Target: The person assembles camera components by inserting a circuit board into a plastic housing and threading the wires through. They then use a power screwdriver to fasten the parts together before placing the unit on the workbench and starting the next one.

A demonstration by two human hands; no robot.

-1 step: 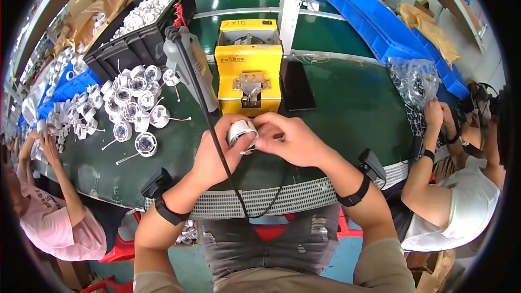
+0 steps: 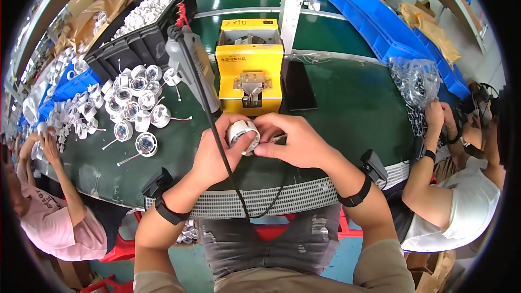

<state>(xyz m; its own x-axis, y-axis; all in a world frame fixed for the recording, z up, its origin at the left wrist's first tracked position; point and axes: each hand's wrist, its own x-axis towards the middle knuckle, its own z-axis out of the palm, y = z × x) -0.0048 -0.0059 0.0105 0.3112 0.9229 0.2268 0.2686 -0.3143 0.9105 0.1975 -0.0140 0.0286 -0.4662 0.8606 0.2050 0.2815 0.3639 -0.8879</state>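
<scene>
Green bench, white part in two hands

The green bench [image 2: 347, 114] fills the middle of the head view, with a yellow machine [image 2: 249, 78] standing at upper centre and a dark flat slab [image 2: 300, 86] just to its right. In front of the machine, at the centre of the frame, is the white part [image 2: 239, 129], a short round cup. The left hand [image 2: 214, 152] holds it, fingers behind and thumb across the near side. The right hand [image 2: 296, 141] is at the part's right side, fingers bent and thumb stretched toward it. A thin lead [image 2: 266, 142] shows there; whether the fingers pinch it, I cannot tell.

Against the earlier frame, the right thumb lies straighter and farther left, and more of the lead shows between the hand and the part. The left hand keeps its hold, and the part is in nearly the same place. The grey tool [image 2: 190, 62], left of the machine, has shifted slightly right along with its black cable [image 2: 203, 97].

The pile of white cups [image 2: 130, 109] at left centre looks unchanged, as does the black crate [image 2: 130, 49] at upper left. So do the blue trays [image 2: 374, 27] at upper right and the clear bag [image 2: 415, 81] below them, near a co-worker's hands [image 2: 437, 114].
</scene>
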